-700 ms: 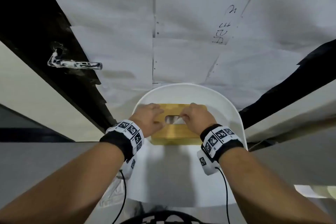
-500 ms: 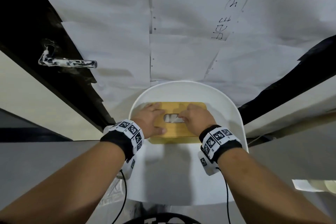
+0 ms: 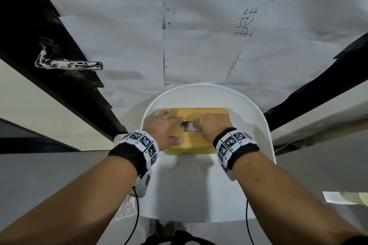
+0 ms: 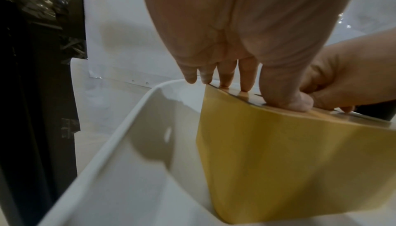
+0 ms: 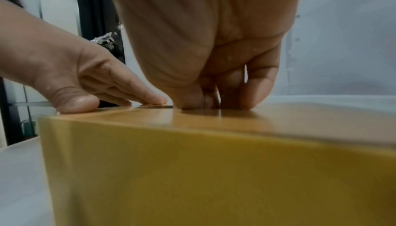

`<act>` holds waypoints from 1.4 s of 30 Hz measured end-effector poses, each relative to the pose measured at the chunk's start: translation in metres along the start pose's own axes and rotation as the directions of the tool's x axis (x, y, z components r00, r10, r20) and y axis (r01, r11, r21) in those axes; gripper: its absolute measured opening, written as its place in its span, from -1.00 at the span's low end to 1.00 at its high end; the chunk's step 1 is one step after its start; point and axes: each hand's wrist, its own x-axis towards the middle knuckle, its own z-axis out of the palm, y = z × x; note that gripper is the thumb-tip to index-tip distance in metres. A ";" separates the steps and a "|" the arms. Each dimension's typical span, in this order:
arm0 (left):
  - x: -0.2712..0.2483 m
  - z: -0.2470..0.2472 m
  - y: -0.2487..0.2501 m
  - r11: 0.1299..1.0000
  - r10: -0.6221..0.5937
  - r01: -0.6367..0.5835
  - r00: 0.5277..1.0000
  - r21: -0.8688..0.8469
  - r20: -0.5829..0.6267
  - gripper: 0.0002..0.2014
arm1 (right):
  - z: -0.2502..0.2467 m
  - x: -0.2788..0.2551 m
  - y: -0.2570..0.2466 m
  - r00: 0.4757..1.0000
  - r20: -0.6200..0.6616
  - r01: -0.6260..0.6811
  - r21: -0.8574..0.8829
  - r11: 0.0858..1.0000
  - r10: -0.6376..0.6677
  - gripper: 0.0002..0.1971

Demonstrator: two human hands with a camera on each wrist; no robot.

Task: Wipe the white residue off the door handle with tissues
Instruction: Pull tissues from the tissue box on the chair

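A metal door handle (image 3: 68, 64) smeared with white residue sticks out of the black door frame at the left. A yellow tissue box (image 3: 201, 115) stands on a white chair seat (image 3: 201, 185). White tissue (image 3: 188, 127) shows in the slot on its top. My left hand (image 3: 166, 125) lies flat on the box's left half, and in the left wrist view its fingers (image 4: 225, 79) press straight on the lid. My right hand (image 3: 211, 125) is curled at the slot's right end. In the right wrist view its thumb and fingers (image 5: 205, 96) pinch together at the opening.
The chair's curved white back rim (image 3: 205, 85) wraps behind the box. White paper sheets (image 3: 199, 26) cover the door beyond it. The black door frame (image 3: 29, 26) runs diagonally at the left, with a cream wall (image 3: 39, 105) beside it.
My left hand has slid a little left on the lid, so more of the slot and tissue shows. My right hand stays curled at the slot. The head view has shifted slightly.
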 end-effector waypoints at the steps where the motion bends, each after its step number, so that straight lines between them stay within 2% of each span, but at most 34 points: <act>1: 0.000 0.000 0.001 1.000 0.002 -0.002 1.000 -0.005 -0.014 -0.22 | 0.002 -0.002 0.000 1.000 -0.030 0.001 0.051 0.999 0.001 -0.67; 4: 0.001 0.001 0.001 1.000 -0.001 -0.002 0.996 -0.027 -0.091 -0.31 | 0.010 -0.006 0.003 0.984 -0.171 -0.012 0.252 0.968 0.057 -0.77; 6: 0.003 0.001 0.003 0.999 0.019 -0.023 0.992 -0.028 -0.122 -0.39 | 0.013 -0.005 0.006 0.965 -0.237 -0.012 0.400 0.916 0.116 -0.85; 10: 0.009 0.008 0.007 0.981 -0.012 -0.026 0.982 -0.194 -0.188 -0.60 | 0.012 0.000 0.008 0.965 -0.230 0.013 0.515 0.857 0.124 -0.80; 14: 0.011 0.013 0.013 0.896 -0.081 -0.044 0.962 -0.442 -0.260 -0.93 | 0.012 0.002 0.008 0.961 -0.242 0.044 0.604 0.796 0.131 -0.79; 17: 0.015 0.006 0.014 0.892 -0.115 -0.021 0.956 -0.452 -0.271 -0.90 | 0.010 0.001 0.013 0.970 -0.218 0.057 0.635 0.770 0.108 -0.68; 20: 0.017 0.002 0.011 0.862 -0.172 0.023 0.953 -0.507 -0.250 -0.89 | 0.009 0.002 0.017 0.977 -0.189 0.037 0.593 0.804 0.095 -0.87; 24: 0.020 0.004 0.009 0.839 -0.200 0.045 0.952 -0.542 -0.231 -0.89 | 0.008 0.004 0.019 0.951 -0.229 -0.024 0.622 0.783 0.210 -0.90; 27: 0.021 0.005 0.011 0.819 -0.203 0.052 0.958 -0.571 -0.204 -0.87 | 0.008 0.003 0.018 0.928 -0.269 -0.002 0.689 0.725 0.258 -0.88; 30: 0.021 0.004 0.015 0.799 -0.228 0.058 0.951 -0.599 -0.211 -0.85 | 0.007 0.001 0.015 0.944 -0.269 0.049 0.685 0.727 0.190 -0.90; 33: 0.022 0.003 0.019 0.774 -0.259 0.061 0.939 -0.630 -0.227 -0.89 | 0.006 0.000 0.010 0.975 -0.194 0.057 0.682 0.729 0.106 -0.69; 35: 0.021 0.001 0.021 0.771 -0.249 0.049 0.940 -0.635 -0.231 -0.95 | 0.008 0.000 0.005 0.980 -0.178 0.051 0.654 0.755 0.087 -0.63; 37: 0.020 -0.001 0.022 0.752 -0.223 0.019 0.948 -0.659 -0.227 -0.98 | 0.010 0.002 0.000 0.974 -0.205 0.047 0.611 0.790 0.100 -0.74; 39: 0.019 -0.002 0.023 0.726 -0.198 -0.002 0.957 -0.688 -0.211 -0.90 | 0.009 0.004 -0.002 0.962 -0.247 0.057 0.604 0.795 0.119 -0.90; 42: 0.018 -0.003 0.021 0.712 -0.186 0.007 0.966 -0.702 -0.179 -0.75 | -0.001 0.004 -0.001 0.961 -0.246 0.060 0.634 0.771 0.127 -0.95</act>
